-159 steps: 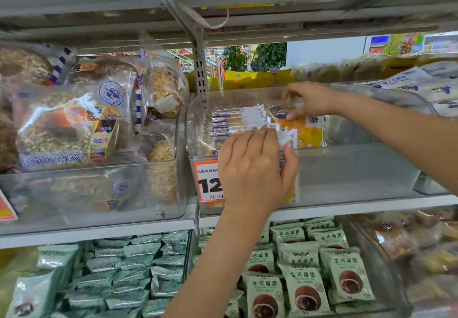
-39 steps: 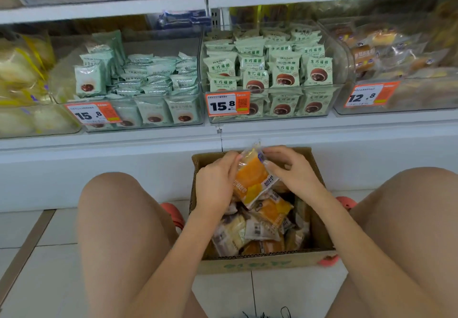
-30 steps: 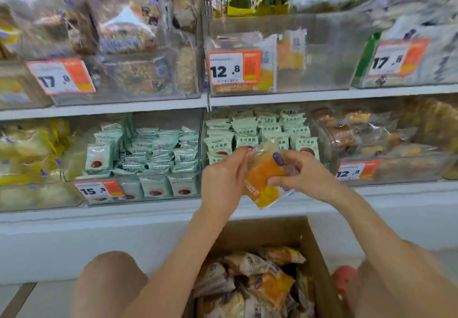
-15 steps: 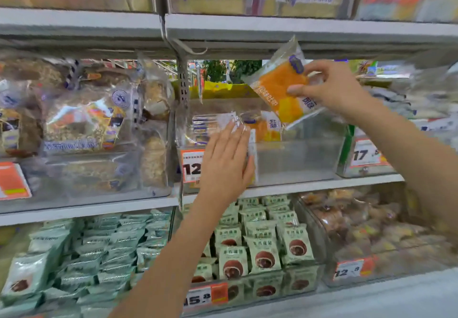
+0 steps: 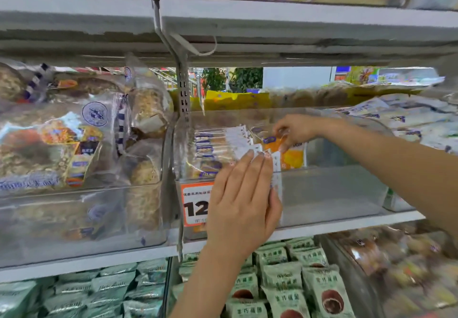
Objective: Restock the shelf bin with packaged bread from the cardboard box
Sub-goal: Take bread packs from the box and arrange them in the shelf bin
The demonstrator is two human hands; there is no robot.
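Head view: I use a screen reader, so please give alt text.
A right hand sets an orange bread pack into a clear bin on a shop shelf, while the left hand presses flat against the packs already standing there.

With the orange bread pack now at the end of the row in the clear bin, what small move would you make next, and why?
Probably let go with the right hand and withdraw it. The orange bread pack already stands in the clear bin against the row of packs, which the left hand braces from the front. Most of the bin behind it looks unfilled.
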